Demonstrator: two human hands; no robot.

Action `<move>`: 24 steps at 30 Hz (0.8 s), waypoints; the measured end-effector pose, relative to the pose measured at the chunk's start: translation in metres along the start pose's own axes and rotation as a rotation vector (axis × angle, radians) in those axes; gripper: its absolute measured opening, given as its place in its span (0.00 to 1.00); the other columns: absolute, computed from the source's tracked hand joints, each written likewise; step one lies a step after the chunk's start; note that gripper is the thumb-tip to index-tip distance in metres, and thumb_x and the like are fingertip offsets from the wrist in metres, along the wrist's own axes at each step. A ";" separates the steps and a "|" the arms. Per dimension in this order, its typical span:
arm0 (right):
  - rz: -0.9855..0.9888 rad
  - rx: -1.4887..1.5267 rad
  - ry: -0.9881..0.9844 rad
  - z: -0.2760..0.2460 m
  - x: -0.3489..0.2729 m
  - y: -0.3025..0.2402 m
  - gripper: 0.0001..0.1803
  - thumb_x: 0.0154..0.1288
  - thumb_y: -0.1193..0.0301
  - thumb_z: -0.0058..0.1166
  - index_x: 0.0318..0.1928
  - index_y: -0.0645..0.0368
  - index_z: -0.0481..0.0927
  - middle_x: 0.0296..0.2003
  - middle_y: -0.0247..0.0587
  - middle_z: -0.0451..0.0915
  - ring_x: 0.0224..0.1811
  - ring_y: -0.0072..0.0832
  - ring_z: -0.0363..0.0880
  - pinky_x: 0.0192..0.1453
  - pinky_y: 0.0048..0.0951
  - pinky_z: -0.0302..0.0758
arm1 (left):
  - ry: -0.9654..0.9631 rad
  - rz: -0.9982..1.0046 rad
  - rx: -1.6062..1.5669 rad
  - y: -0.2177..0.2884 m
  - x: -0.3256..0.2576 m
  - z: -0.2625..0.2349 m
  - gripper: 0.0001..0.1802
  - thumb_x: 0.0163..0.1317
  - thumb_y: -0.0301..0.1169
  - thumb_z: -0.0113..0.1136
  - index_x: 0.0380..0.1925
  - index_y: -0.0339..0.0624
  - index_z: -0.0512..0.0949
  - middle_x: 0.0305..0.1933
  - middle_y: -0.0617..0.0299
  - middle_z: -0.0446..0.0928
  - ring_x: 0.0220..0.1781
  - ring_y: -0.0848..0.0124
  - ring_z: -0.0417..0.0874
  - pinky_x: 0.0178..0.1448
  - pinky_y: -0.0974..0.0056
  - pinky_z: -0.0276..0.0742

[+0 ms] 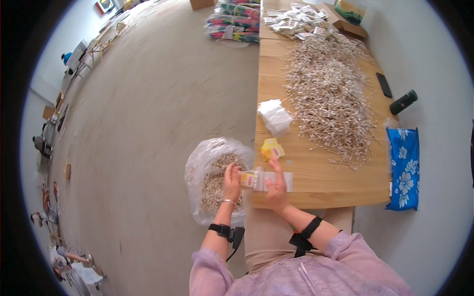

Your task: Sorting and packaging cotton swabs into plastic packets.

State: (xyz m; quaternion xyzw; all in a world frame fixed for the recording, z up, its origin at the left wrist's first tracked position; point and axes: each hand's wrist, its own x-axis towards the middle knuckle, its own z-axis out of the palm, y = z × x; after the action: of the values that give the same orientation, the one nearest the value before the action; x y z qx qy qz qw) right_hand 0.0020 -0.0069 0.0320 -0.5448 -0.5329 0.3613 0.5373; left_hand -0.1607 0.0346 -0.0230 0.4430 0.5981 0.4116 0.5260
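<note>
Purple sleeves [211,269] sit nearest my camera. On the table [326,190], a huge swab heap [331,89] looks left to do; white packets [296,20] behind look done. The right hand [278,190] has straight, loose fingers; I can't tell if the left hand [231,183] grips. Between them: one swab bundle [248,180], by a clear bag [288,182].

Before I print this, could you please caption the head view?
Left hand and right hand at a swab packet, loose swabs beyond.

Both forearms [223,213] extend forward, fingers [277,170] mostly straight.
</note>
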 end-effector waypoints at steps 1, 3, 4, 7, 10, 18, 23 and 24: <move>-0.017 -0.130 0.060 -0.019 0.003 -0.001 0.31 0.63 0.74 0.44 0.67 0.66 0.58 0.71 0.55 0.51 0.75 0.44 0.45 0.76 0.37 0.42 | 0.136 0.094 0.162 0.000 -0.002 -0.006 0.24 0.70 0.39 0.45 0.61 0.35 0.65 0.57 0.50 0.73 0.58 0.60 0.73 0.62 0.59 0.67; 0.042 -0.497 0.377 -0.068 0.013 0.019 0.30 0.62 0.71 0.45 0.66 0.62 0.61 0.70 0.56 0.51 0.75 0.48 0.43 0.75 0.45 0.42 | 0.359 0.250 0.410 0.006 -0.005 -0.003 0.23 0.65 0.34 0.51 0.58 0.35 0.67 0.57 0.48 0.72 0.60 0.53 0.70 0.66 0.54 0.62; 0.088 -0.653 0.532 -0.103 0.019 0.034 0.30 0.62 0.69 0.47 0.66 0.58 0.62 0.70 0.55 0.50 0.74 0.49 0.44 0.75 0.47 0.42 | 0.454 0.302 0.497 0.018 -0.010 0.007 0.22 0.62 0.30 0.53 0.56 0.36 0.69 0.56 0.48 0.72 0.60 0.51 0.69 0.66 0.53 0.61; 0.245 -0.894 0.758 -0.192 0.035 0.058 0.30 0.61 0.65 0.51 0.65 0.52 0.65 0.70 0.56 0.52 0.73 0.52 0.46 0.73 0.52 0.44 | 0.326 0.569 0.528 0.052 -0.026 0.029 0.21 0.58 0.27 0.55 0.53 0.36 0.71 0.54 0.47 0.72 0.59 0.52 0.69 0.64 0.52 0.61; 0.372 -0.988 0.671 -0.221 0.033 0.060 0.28 0.60 0.62 0.53 0.62 0.49 0.68 0.68 0.57 0.55 0.71 0.55 0.49 0.72 0.54 0.46 | 0.025 0.724 0.558 0.066 -0.042 0.076 0.22 0.56 0.24 0.57 0.53 0.38 0.72 0.56 0.47 0.71 0.60 0.52 0.69 0.65 0.51 0.61; 0.008 -0.878 0.284 -0.158 0.006 0.049 0.22 0.58 0.67 0.52 0.54 0.56 0.72 0.65 0.54 0.60 0.69 0.55 0.53 0.71 0.54 0.51 | -0.334 0.742 0.713 0.069 -0.067 0.179 0.29 0.51 0.21 0.61 0.56 0.41 0.70 0.63 0.46 0.63 0.66 0.49 0.61 0.70 0.51 0.58; -0.225 -0.744 0.160 -0.176 0.024 0.038 0.25 0.58 0.73 0.50 0.58 0.54 0.72 0.64 0.52 0.61 0.68 0.52 0.56 0.71 0.50 0.54 | -0.282 0.781 0.734 0.058 -0.054 0.183 0.30 0.48 0.23 0.65 0.55 0.42 0.71 0.62 0.48 0.64 0.66 0.49 0.62 0.70 0.50 0.59; -0.226 -0.823 0.237 -0.190 0.037 0.037 0.25 0.58 0.72 0.51 0.59 0.54 0.71 0.65 0.51 0.60 0.68 0.52 0.55 0.71 0.50 0.53 | -0.316 0.774 0.718 0.058 -0.054 0.184 0.30 0.48 0.24 0.66 0.55 0.43 0.71 0.62 0.48 0.64 0.66 0.49 0.62 0.69 0.50 0.59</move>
State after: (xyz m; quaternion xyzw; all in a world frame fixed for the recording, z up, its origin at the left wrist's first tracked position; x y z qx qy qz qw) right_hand 0.1989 -0.0039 0.0335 -0.6892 -0.6235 -0.0072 0.3690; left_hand 0.0303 0.0035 0.0271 0.8385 0.4082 0.2734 0.2355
